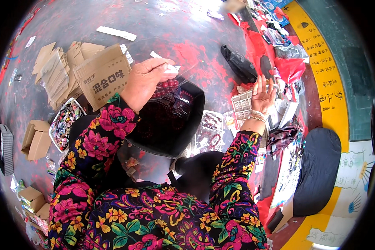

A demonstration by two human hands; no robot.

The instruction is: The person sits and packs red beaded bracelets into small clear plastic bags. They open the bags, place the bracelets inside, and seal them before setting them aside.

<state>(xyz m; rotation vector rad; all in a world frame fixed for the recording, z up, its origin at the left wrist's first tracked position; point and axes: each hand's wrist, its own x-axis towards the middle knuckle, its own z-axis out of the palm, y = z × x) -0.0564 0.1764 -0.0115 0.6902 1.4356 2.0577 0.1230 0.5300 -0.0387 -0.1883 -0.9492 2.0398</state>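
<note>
My left hand (145, 81) is closed in a pinch on a small white and clear plastic piece (172, 69), above a black open-topped bin (199, 104). Just below that hand, dark red beads (167, 86) lie at the bin's near-left rim. Clear plastic packets (181, 100) and more dark beads rest inside, though the bin's depth is too dark to make out. Out to the right, my right hand (263, 96) has its fingers stretched out, palm showing, with nothing seen in it. A beige compartment tray (241, 106) sits beside it. Flowered sleeves cover both forearms.
An upright cardboard box (103, 77) and flattened cartons (56, 79) stand left of the bin. Nearer is a white basket (73, 125) of small colourful items. Bagged bead strands (211, 129) lie right of the bin. A black-covered stool (318, 171) stands at the right wall.
</note>
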